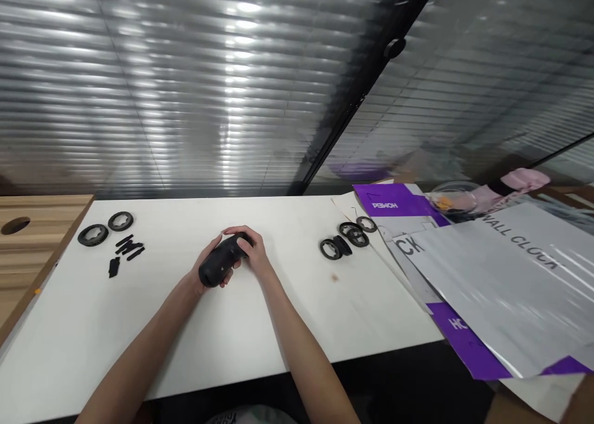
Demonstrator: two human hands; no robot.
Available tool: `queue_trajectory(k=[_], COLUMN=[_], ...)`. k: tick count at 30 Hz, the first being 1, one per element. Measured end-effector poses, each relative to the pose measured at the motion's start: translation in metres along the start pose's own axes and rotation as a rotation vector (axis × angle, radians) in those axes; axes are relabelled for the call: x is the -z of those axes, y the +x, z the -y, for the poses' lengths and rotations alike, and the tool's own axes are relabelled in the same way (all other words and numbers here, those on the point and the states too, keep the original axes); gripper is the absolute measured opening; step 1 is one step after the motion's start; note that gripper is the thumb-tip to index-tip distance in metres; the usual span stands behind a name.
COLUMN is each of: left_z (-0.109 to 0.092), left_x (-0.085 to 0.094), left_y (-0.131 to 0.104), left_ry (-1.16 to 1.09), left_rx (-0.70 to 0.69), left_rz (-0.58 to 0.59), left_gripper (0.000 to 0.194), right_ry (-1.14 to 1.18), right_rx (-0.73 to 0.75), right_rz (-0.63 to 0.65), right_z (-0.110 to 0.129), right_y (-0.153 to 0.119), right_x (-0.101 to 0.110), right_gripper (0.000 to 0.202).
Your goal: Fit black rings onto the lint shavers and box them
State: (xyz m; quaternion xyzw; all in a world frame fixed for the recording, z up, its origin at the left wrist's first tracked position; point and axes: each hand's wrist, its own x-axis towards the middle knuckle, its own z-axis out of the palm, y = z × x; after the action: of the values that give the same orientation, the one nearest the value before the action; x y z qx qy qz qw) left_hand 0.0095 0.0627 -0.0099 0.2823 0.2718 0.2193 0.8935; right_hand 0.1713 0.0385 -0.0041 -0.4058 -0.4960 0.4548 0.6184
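A black, rounded cylindrical object (218,264) is held between both hands above the white table; its exact kind does not show. My left hand (207,255) is wrapped under and around its near end, with fingertips showing below it. My right hand (253,249) grips the far end, thumb and fingers pressed on it. To the left lie two black rings (93,234) with notched inner edges and several small black strips (129,246). More black rings (330,249) are grouped on the right, some overlapping.
The white table (223,350) runs up to a blind-covered glass wall (185,90). At right, purple and white boxes (464,343) lie under a grey sheet marked "WALL CLOCK" (515,288). A pink object (520,181) stands behind them. Wooden furniture (41,226) adjoins the left edge.
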Motion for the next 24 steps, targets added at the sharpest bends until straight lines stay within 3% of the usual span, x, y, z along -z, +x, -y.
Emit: queue_trajectory(k=[3, 10, 12, 16, 18, 24], left_z=[-0.002, 0.008, 0.009, 0.007, 0.006, 0.006], left_x=[0.001, -0.002, -0.007, -0.020, -0.024, -0.027], left_y=[0.002, 0.002, 0.000, -0.005, -0.007, -0.009], left_ry=[0.056, 0.097, 0.115, 0.140, 0.155, 0.178], left_rx=[0.066, 0.020, 0.001, -0.064, -0.058, -0.063], left_rz=[0.026, -0.075, -0.111, -0.160, -0.168, -0.160], left_gripper=[0.065, 0.067, 0.070, 0.101, 0.108, 0.087], right_ry=[-0.002, 0.002, 0.027, 0.121, 0.123, -0.004], right_rx=[0.000, -0.051, -0.078, -0.165, -0.179, -0.140], right_rz=[-0.009, -0.156, -0.172, -0.149, -0.126, -0.132], right_z=[0.002, -0.003, -0.004, -0.006, -0.004, 0.004], right_y=[0.000, -0.001, 0.000, 0.001, 0.000, -0.004], right_x=[0.003, 0.001, -0.001, -0.002, -0.002, 0.000], right_gripper=[0.044, 0.018, 0.018, 0.029, 0.034, 0.032])
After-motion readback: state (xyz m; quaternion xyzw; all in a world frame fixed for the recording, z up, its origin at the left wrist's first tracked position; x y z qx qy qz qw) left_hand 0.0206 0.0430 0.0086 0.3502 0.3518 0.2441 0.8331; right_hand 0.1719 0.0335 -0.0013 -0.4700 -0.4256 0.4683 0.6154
